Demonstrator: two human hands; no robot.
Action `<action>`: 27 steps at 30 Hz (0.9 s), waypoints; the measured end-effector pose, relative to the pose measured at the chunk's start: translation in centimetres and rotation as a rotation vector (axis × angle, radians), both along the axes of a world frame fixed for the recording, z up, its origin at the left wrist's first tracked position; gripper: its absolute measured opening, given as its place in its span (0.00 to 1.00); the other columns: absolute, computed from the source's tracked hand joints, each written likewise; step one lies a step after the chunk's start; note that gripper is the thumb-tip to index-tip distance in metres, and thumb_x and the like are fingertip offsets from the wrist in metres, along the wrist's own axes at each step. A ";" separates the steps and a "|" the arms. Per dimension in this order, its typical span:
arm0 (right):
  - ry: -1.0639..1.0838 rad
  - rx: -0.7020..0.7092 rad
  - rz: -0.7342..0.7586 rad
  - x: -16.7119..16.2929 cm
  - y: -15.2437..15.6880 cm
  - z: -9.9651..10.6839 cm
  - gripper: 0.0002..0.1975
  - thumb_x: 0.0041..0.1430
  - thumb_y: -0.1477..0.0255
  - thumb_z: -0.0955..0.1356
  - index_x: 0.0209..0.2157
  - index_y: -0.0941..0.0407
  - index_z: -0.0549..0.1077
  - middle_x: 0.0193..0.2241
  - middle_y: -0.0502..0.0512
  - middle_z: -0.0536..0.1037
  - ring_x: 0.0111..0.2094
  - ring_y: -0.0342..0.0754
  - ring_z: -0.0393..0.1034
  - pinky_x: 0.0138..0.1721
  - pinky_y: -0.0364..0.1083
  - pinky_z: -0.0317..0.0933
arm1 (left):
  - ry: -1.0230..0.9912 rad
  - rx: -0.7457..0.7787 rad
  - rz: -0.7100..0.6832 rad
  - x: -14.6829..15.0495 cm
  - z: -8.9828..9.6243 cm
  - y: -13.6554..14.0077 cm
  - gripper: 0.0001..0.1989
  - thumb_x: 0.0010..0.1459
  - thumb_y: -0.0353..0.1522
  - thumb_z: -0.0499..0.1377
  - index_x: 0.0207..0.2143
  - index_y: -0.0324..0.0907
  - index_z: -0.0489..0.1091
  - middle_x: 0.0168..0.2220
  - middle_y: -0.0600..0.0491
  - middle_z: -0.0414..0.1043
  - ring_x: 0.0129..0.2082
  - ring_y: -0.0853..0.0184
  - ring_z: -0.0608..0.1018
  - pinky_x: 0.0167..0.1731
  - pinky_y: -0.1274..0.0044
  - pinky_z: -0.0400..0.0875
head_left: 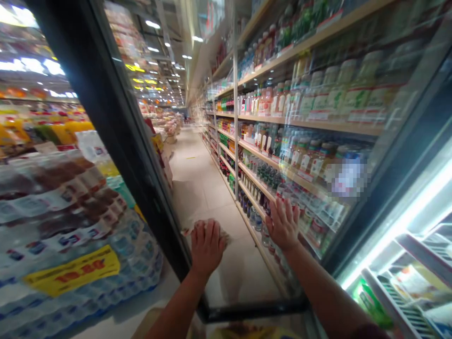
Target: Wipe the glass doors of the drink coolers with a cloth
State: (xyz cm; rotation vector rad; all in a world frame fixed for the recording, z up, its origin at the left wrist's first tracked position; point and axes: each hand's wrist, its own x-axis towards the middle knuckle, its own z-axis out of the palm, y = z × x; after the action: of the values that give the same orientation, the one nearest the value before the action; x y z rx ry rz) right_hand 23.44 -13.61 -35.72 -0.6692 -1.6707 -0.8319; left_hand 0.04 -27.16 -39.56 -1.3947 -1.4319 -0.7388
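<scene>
A glass door (pixel 243 275) with a black frame stands open in front of me. My left hand (pixel 207 248) presses a crumpled, light patterned cloth (pixel 223 238) to the lower left part of the pane, fingers closed over it. Most of the cloth is hidden under the palm. To the right, my right hand (pixel 284 227) lies against the same pane with its fingers stretched out and holds nothing. Through or in the glass, shelves of bottles (pixel 261 141) appear behind both hands; I cannot tell which parts are reflections.
The door's black frame (pixel 116 122) slants down on the left. Beside it rises a stack of shrink-wrapped bottles (pixel 70 207) with a yellow price sign (pixel 76 270). At lower right is a lit cooler with wire shelves (pixel 406 287) holding packages. A pale floor aisle (pixel 190 174) runs into the distance.
</scene>
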 end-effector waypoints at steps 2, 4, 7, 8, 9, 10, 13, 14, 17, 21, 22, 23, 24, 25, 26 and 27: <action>0.001 -0.003 0.000 0.0 0.1 -0.1 0.28 0.66 0.66 0.65 0.65 0.59 0.64 0.57 0.64 0.75 0.71 0.55 0.49 0.71 0.58 0.38 | 0.020 -0.010 -0.017 -0.2 0.7 0.1 0.30 0.66 0.33 0.56 0.68 0.36 0.56 0.64 0.36 0.63 0.72 0.48 0.47 0.67 0.51 0.51; -0.001 -0.009 -0.003 -0.1 0.1 -0.2 0.29 0.66 0.66 0.65 0.66 0.58 0.63 0.57 0.64 0.75 0.71 0.55 0.49 0.71 0.58 0.38 | -0.008 0.036 -0.022 -0.6 3.5 0.4 0.33 0.66 0.34 0.55 0.70 0.36 0.51 0.66 0.36 0.59 0.72 0.49 0.45 0.68 0.52 0.47; 0.000 -0.012 -0.014 -0.1 0.2 -0.4 0.29 0.66 0.66 0.65 0.66 0.58 0.63 0.58 0.63 0.74 0.70 0.55 0.50 0.72 0.58 0.38 | -0.104 0.124 -0.022 -0.9 8.0 1.2 0.37 0.66 0.35 0.54 0.72 0.34 0.44 0.70 0.35 0.49 0.72 0.48 0.44 0.68 0.52 0.43; -0.003 -0.014 -0.015 0.0 0.2 -0.4 0.29 0.65 0.66 0.65 0.66 0.58 0.63 0.58 0.63 0.74 0.70 0.55 0.50 0.72 0.58 0.38 | -0.133 0.142 -0.021 -0.8 8.7 1.4 0.37 0.66 0.35 0.54 0.72 0.34 0.43 0.70 0.35 0.47 0.72 0.47 0.43 0.68 0.52 0.43; -0.005 -0.015 -0.014 0.0 0.3 -0.5 0.29 0.65 0.66 0.65 0.66 0.58 0.63 0.59 0.63 0.74 0.70 0.55 0.50 0.72 0.58 0.38 | -0.155 0.152 -0.021 -0.5 8.8 1.6 0.37 0.66 0.35 0.53 0.72 0.34 0.42 0.71 0.35 0.46 0.72 0.47 0.43 0.68 0.51 0.42; -0.006 -0.016 -0.013 0.0 0.3 -0.5 0.30 0.65 0.66 0.65 0.66 0.58 0.63 0.59 0.63 0.73 0.70 0.55 0.50 0.72 0.58 0.38 | -0.166 0.153 -0.022 -0.2 8.4 1.7 0.37 0.66 0.35 0.53 0.72 0.34 0.41 0.71 0.35 0.45 0.72 0.46 0.42 0.68 0.51 0.42; -0.004 -0.011 -0.010 0.1 0.2 -0.4 0.29 0.65 0.67 0.65 0.66 0.58 0.63 0.59 0.63 0.73 0.71 0.55 0.49 0.72 0.58 0.38 | -0.118 0.113 -0.057 0.9 4.9 1.7 0.37 0.66 0.34 0.55 0.72 0.35 0.43 0.69 0.35 0.49 0.72 0.47 0.43 0.68 0.51 0.44; -0.001 -0.007 -0.012 0.1 0.2 -0.3 0.28 0.65 0.66 0.65 0.65 0.58 0.64 0.59 0.63 0.74 0.71 0.55 0.49 0.72 0.58 0.38 | -0.089 0.089 -0.073 1.2 3.7 1.6 0.37 0.65 0.34 0.56 0.72 0.35 0.45 0.68 0.36 0.53 0.72 0.47 0.44 0.68 0.52 0.44; -0.008 -0.006 -0.024 0.0 0.1 -0.2 0.27 0.65 0.66 0.64 0.64 0.58 0.66 0.59 0.63 0.73 0.71 0.55 0.49 0.72 0.58 0.37 | -0.050 0.048 -0.090 1.4 2.6 1.5 0.35 0.64 0.34 0.57 0.70 0.36 0.50 0.66 0.37 0.59 0.72 0.49 0.45 0.69 0.54 0.44; -0.013 -0.011 -0.041 0.0 0.3 -0.3 0.27 0.65 0.66 0.64 0.64 0.56 0.66 0.59 0.63 0.73 0.69 0.56 0.53 0.71 0.59 0.39 | -0.156 0.076 -0.081 0.7 6.8 2.0 0.34 0.66 0.35 0.55 0.71 0.35 0.49 0.69 0.37 0.53 0.72 0.50 0.43 0.69 0.54 0.42; -0.015 -0.012 -0.041 0.1 0.5 -0.4 0.27 0.65 0.66 0.65 0.64 0.56 0.66 0.59 0.63 0.73 0.69 0.57 0.54 0.71 0.59 0.39 | -0.190 0.079 -0.081 0.6 7.8 2.2 0.34 0.66 0.36 0.53 0.70 0.34 0.49 0.69 0.37 0.52 0.72 0.50 0.43 0.69 0.54 0.41; -0.017 -0.015 -0.043 0.1 0.6 -0.4 0.26 0.65 0.66 0.65 0.63 0.56 0.67 0.59 0.63 0.73 0.69 0.57 0.54 0.71 0.59 0.39 | -0.221 0.077 -0.080 0.6 8.4 2.3 0.33 0.67 0.36 0.52 0.70 0.34 0.50 0.70 0.37 0.51 0.72 0.50 0.42 0.69 0.53 0.41; -0.021 -0.019 -0.046 0.2 0.7 -0.5 0.26 0.65 0.65 0.65 0.63 0.56 0.67 0.59 0.63 0.73 0.68 0.57 0.55 0.71 0.59 0.39 | -0.247 0.069 -0.076 0.6 8.4 2.5 0.33 0.67 0.37 0.51 0.70 0.33 0.51 0.70 0.37 0.50 0.73 0.50 0.41 0.69 0.53 0.41; -0.028 -0.024 -0.051 0.2 0.9 -0.7 0.25 0.66 0.65 0.64 0.63 0.56 0.68 0.59 0.63 0.73 0.68 0.57 0.56 0.70 0.59 0.39 | -0.268 0.054 -0.068 0.6 8.0 2.6 0.32 0.67 0.38 0.51 0.69 0.32 0.52 0.70 0.36 0.50 0.73 0.49 0.41 0.69 0.52 0.41; -0.035 -0.032 -0.058 0.3 1.0 -0.8 0.25 0.66 0.65 0.64 0.62 0.55 0.69 0.59 0.63 0.73 0.67 0.58 0.57 0.70 0.60 0.39 | -0.287 0.033 -0.057 0.8 7.0 2.7 0.32 0.67 0.38 0.50 0.68 0.30 0.54 0.69 0.35 0.50 0.72 0.48 0.41 0.69 0.52 0.42; -0.042 -0.043 -0.064 0.4 1.2 -0.9 0.25 0.66 0.64 0.63 0.62 0.55 0.69 0.59 0.63 0.73 0.67 0.58 0.58 0.70 0.61 0.39 | -0.301 0.004 -0.050 0.9 5.7 2.7 0.31 0.67 0.39 0.50 0.67 0.30 0.57 0.69 0.35 0.52 0.72 0.48 0.41 0.68 0.51 0.43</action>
State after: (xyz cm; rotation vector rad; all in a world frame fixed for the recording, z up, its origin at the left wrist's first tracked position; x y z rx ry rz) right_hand 23.81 -12.46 -36.60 -0.7425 -1.7168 -0.8624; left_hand 0.96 -24.42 -33.89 -1.3611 -1.6287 -1.0169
